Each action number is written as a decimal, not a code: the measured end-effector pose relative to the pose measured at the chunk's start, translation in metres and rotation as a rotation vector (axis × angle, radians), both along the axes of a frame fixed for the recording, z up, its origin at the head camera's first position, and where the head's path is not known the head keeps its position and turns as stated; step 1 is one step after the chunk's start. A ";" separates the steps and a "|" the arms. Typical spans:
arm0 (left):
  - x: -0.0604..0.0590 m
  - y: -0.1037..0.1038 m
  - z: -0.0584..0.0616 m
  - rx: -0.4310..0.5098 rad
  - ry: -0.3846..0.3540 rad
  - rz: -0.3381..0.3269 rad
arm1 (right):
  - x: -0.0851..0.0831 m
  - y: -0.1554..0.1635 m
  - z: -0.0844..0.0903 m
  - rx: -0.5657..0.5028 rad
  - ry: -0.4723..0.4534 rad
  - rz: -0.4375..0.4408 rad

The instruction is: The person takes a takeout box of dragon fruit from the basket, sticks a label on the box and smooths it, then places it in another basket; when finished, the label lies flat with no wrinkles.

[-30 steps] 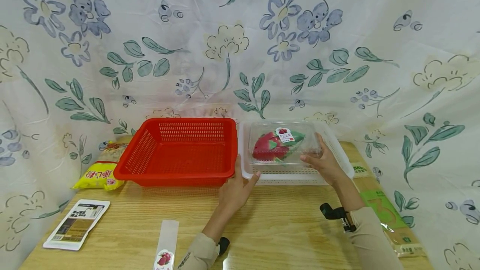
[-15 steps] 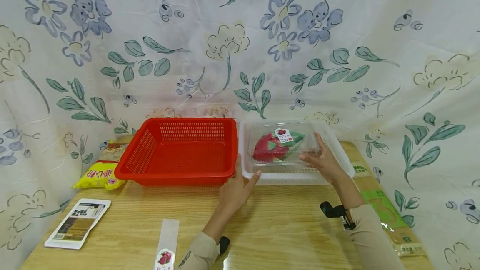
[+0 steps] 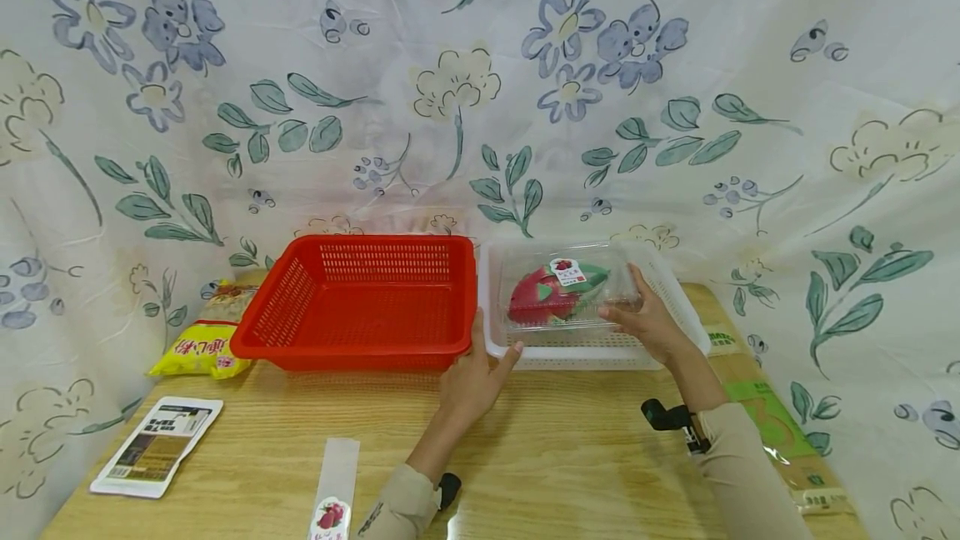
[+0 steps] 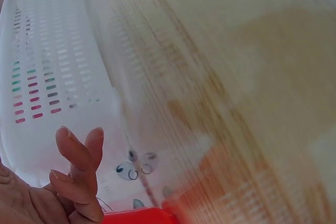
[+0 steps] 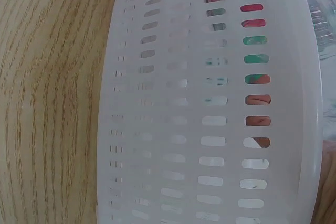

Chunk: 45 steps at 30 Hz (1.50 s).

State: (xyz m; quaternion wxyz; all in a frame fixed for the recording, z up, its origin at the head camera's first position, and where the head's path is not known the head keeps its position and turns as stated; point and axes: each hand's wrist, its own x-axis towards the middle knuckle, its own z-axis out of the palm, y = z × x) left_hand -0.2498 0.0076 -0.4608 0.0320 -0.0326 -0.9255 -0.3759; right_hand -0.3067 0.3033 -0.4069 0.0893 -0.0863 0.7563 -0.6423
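Note:
A clear plastic clamshell box point(image 3: 566, 290) with a red dragon fruit inside sits low in the white slotted basket point(image 3: 592, 352). My right hand point(image 3: 639, 317) grips the box's right end, thumb on the near side and fingers on the far side. My left hand point(image 3: 476, 367) rests with straight fingers on the white basket's front left corner, its thumb up in the gap beside the red basket point(image 3: 360, 307). The left wrist view shows loose fingers point(image 4: 79, 166) by the white basket point(image 4: 47, 77). The right wrist view shows the white basket's wall point(image 5: 210, 103), with red and green showing through its slots.
The red basket holds nothing. A yellow snack packet point(image 3: 198, 350) lies left of it. A printed packet point(image 3: 156, 447) and a narrow strip with a fruit sticker point(image 3: 332, 482) lie on the wooden table point(image 3: 562, 457). A green-printed bag point(image 3: 772, 432) is at the right edge. Floral cloth hangs behind.

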 end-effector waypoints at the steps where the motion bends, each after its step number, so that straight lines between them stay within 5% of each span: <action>1: 0.000 0.000 0.000 -0.001 -0.001 0.000 | 0.000 0.000 0.000 0.004 -0.001 0.000; 45: 0.000 -0.001 -0.001 0.027 -0.008 -0.012 | -0.008 -0.005 -0.002 0.129 0.011 0.018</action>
